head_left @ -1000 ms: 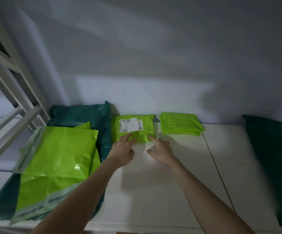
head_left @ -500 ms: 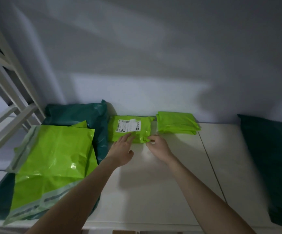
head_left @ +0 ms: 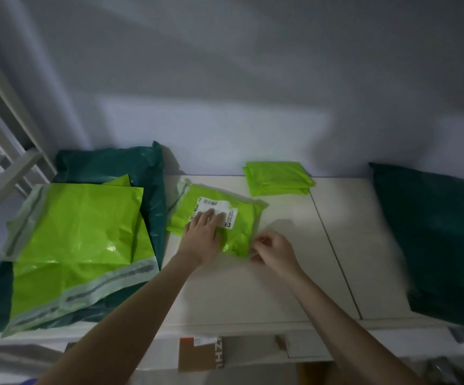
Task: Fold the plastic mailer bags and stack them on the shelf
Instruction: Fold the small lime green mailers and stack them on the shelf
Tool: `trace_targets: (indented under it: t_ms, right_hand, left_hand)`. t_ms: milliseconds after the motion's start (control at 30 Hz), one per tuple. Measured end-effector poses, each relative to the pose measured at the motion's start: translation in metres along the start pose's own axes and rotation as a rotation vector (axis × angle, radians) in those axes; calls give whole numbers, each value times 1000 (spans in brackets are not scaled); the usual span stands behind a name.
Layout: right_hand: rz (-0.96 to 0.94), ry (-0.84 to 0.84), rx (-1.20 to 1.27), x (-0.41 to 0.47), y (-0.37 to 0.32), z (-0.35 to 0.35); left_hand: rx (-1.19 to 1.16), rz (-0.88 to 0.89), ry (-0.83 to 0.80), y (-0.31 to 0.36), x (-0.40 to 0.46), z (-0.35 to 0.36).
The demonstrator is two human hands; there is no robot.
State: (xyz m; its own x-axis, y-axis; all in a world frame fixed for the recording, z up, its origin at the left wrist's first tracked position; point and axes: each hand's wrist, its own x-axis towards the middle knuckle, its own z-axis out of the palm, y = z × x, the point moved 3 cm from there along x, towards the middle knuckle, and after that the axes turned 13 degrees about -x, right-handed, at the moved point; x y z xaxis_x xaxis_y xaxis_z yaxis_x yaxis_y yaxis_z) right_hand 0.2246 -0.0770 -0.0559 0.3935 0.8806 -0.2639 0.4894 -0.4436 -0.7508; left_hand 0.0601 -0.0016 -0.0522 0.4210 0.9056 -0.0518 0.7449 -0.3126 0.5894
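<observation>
Your left hand (head_left: 201,237) lay flat, fingers straight, on the white shipping label (head_left: 214,212) of the lime-green plastic mailer bag (head_left: 240,226), pinning it to the white shelf surface (head_left: 280,276), probably so the slick film would not slide. The bag sat near the middle of that surface, partly folded, its pale adhesive flap edge showing along the far side. Your right hand (head_left: 273,250) was at the bag's near right corner with fingers curled as if pinching the edge; the blur there made it hard to tell whether it truly had hold of the plastic. A stack of folded lime-green bags (head_left: 278,177) waited by the wall behind, apart from the one you were working. To your left, unfolded lime-green mailers (head_left: 81,232) lay atop a dark teal bag (head_left: 130,165), presumably the supply left to fold.
</observation>
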Motion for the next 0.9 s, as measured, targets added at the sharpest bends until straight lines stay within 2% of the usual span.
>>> trace_targets:
  t_ms: [67, 300, 400, 633, 800, 900]
  right_hand:
    - [30, 32, 43, 1, 4, -5]
    - [191, -46, 225, 7, 2, -2]
    - [184, -26, 194, 11, 6, 2]
    - [57, 81, 58, 14, 0, -12]
    - [3, 29, -35, 19, -4, -24]
    - [-46, 8, -154, 20, -5, -28]
  left_hand:
    - [-14, -3, -18, 1, -3, 5]
    - [-22, 113, -107, 16, -18, 11]
    - [-50, 182, -141, 23, -24, 13]
    - [-346, 199, -156, 31, -27, 10]
    - [-355, 209, -43, 38, -15, 2]
    - [-191, 231, 55, 37, 4, -8]
